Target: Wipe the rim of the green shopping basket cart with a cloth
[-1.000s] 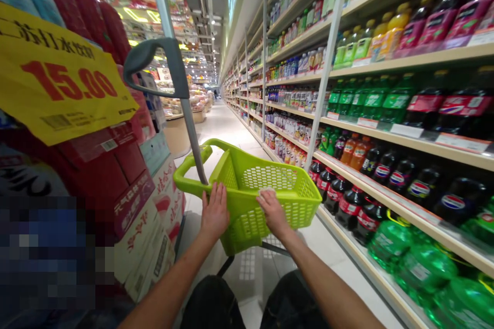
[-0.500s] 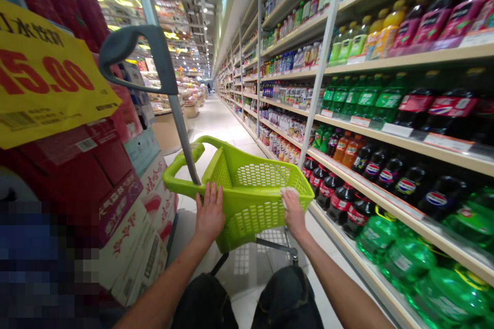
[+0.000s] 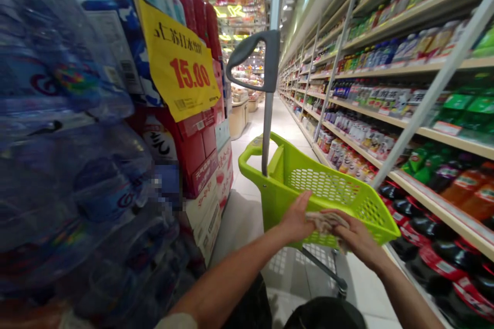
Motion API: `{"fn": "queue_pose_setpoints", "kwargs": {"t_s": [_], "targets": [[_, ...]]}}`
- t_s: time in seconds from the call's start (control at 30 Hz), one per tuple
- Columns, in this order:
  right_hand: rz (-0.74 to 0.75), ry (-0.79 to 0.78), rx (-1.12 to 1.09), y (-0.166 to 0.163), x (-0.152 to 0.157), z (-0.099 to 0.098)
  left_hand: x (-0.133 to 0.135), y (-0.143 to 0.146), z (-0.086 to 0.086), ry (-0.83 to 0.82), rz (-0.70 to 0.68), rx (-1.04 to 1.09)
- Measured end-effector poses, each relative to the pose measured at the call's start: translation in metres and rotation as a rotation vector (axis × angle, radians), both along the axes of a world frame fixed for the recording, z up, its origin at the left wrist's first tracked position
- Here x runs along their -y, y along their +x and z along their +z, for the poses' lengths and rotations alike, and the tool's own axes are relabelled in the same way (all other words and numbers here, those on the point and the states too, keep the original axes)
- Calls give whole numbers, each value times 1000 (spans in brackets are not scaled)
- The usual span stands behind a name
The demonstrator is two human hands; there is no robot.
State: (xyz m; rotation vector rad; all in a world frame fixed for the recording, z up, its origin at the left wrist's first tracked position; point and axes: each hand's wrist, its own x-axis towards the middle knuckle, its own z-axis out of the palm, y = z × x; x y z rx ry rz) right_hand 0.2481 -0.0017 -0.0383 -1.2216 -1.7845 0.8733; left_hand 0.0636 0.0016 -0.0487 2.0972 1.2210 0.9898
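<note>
My right grip [image 3: 355, 234] pinches a cloth [image 3: 325, 220], likely soft and light, best held bunched; whether my left grip [image 3: 296, 220] closes, I can't tell.

The basket [image 3: 276, 195] was lime green, patterned with rows of holes; the pole [image 3: 267, 133] was silver, its handle [image 3: 272, 61] dark grey. The cloth [image 3: 326, 221] looked beige, perhaps mottled, though blur blunted its tone. At left, the sign [image 3: 158, 61] was yellow with red numerals and black lettering. Near right, cola bottles [image 3: 436, 259] were dark with red labels.
</note>
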Motion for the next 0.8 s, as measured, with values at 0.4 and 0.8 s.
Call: {"fn": "queue_pose_setpoints", "kwargs": {"t_s": [0.4,0.8], "targets": [[-342,276,-180,-71,2,-30,1,11,2,-248,360,397],[-694,570,229,-17,-35,-61,-5,-53,11,508,369,-52]]}}
